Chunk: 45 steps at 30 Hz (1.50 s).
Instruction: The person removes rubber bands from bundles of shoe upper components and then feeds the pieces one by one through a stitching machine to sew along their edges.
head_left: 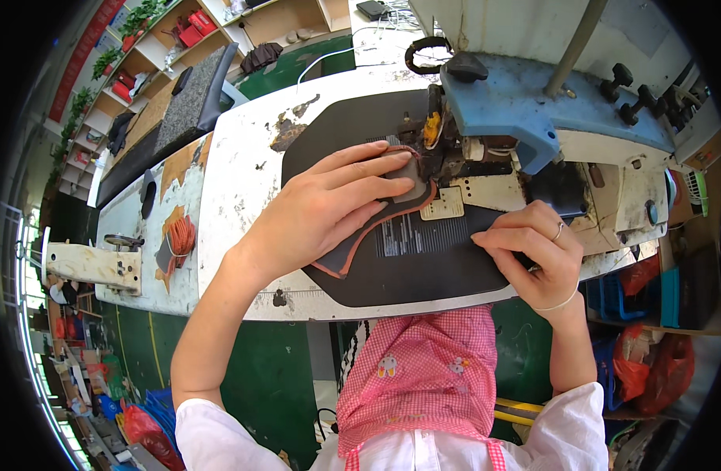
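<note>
My left hand [329, 200] lies palm down with its fingers stretched over a dark grey, curved piece with orange edging [353, 247]. It looks like a shoe-upper part, though my hand hides much of it. Under the fingertips shows a rounded grey part [411, 184], close against the needle area of a blue and cream sewing machine [494, 102]. To the right, my right hand [537, 255] hovers over the edge of the black mat [337, 133], its thumb and forefinger pinched together. Whatever may be between those fingertips is too small to make out.
A worn white table [243, 196] carries the machine and mat. Left of it are a bundle of orange cord [180, 235] and a cream machine arm [94, 263]. Blue baskets [615, 298] and red bags [666, 377] stand at the lower right.
</note>
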Tool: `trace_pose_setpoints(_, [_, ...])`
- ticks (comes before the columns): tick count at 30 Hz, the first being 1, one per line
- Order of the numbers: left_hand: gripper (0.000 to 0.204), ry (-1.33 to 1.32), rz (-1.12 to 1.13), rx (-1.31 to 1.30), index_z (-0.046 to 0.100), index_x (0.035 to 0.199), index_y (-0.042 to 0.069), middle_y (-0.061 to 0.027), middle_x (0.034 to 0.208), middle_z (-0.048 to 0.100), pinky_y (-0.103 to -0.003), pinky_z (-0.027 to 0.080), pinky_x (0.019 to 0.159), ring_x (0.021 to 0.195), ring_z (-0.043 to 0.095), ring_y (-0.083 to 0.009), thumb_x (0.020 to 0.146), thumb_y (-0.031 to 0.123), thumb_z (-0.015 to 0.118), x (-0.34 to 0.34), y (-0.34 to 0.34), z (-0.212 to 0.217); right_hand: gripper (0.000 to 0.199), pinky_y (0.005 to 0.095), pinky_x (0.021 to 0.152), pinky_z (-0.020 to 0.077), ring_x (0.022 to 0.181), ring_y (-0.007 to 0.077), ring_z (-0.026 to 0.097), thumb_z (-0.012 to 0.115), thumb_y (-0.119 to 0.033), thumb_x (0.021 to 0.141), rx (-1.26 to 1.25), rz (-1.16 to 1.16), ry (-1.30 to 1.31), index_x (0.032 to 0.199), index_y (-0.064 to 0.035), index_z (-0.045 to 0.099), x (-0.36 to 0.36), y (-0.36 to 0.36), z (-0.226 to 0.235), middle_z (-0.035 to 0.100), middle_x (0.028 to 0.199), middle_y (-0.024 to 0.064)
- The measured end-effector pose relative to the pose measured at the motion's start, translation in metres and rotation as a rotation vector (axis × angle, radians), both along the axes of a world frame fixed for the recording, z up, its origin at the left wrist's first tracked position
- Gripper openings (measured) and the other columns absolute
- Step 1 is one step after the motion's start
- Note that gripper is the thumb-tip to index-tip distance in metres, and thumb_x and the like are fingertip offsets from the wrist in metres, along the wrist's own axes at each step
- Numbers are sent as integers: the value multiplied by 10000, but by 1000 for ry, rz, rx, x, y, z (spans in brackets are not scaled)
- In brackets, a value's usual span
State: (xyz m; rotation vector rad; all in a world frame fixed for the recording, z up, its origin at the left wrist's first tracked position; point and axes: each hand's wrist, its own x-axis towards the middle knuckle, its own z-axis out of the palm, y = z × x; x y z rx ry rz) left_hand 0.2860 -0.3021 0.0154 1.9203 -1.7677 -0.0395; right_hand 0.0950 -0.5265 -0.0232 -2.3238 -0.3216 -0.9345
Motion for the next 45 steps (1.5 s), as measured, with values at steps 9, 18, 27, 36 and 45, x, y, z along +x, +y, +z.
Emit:
trace_pose_setpoints(9, [395, -65, 160, -1, 677, 1275, 72, -123, 1400, 617, -433, 464, 1093, 1371, 515, -338, 889, -6, 664, -20, 1, -5, 294, 334, 634, 491, 740, 233, 628, 784, 66, 661, -2, -2, 0, 926, -61, 768, 0, 0, 0, 675, 874, 65])
trace_pose_setpoints(18, [456, -149, 420, 26, 630, 1330, 37, -170, 1407, 595, -441, 458, 1090, 1352, 509, -383, 876, 40, 679, -71, -5, -3, 300, 330, 630, 482, 725, 226, 620, 777, 67, 649, 8, 9, -5, 924, -53, 768, 0, 0, 0, 673, 866, 65])
trace_pose_setpoints(27, [567, -167, 509, 111, 579, 1361, -14, -232, 1428, 541, -483, 456, 1071, 1305, 490, -469, 856, 203, 721, -104, -6, 4, 301, 327, 639, 486, 737, 225, 628, 775, 61, 656, 23, 18, -8, 933, -57, 764, 1, 0, 2, 677, 863, 66])
trace_pose_setpoints(36, [541, -282, 529, 19, 631, 1305, 12, -200, 1346, 609, -456, 505, 989, 1186, 561, -421, 835, 250, 757, -94, -5, -2, 264, 325, 658, 490, 749, 228, 624, 779, 69, 698, 17, -8, 3, 925, -63, 757, 0, 3, 4, 684, 886, 65])
trace_pose_setpoints(45, [514, 90, 670, 44, 610, 1086, 29, -126, 866, 632, -401, 513, 772, 864, 622, -293, 765, 344, 857, -36, -15, 7, 240, 333, 607, 508, 700, 243, 637, 763, 56, 710, 72, 66, -131, 919, -63, 754, -28, 21, -17, 682, 878, 70])
